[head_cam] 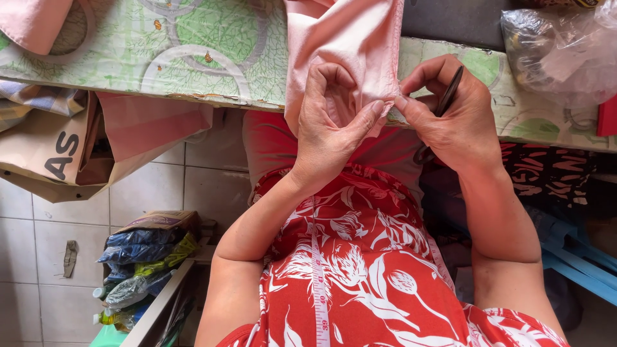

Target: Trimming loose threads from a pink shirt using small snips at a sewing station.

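Both hands pinch the edge of a pink cloth (347,45) hanging off the table (193,51): left hand (334,122) grips a fold, right hand (450,112) also holds a dark tool (likely a seam ripper) (448,96). Next probably needs steady, taut cloth.

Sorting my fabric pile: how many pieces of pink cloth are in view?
2. One pink cloth hangs over the table edge, pinched by the left hand and right hand; another pink piece lies at the top left corner. More may be hidden.
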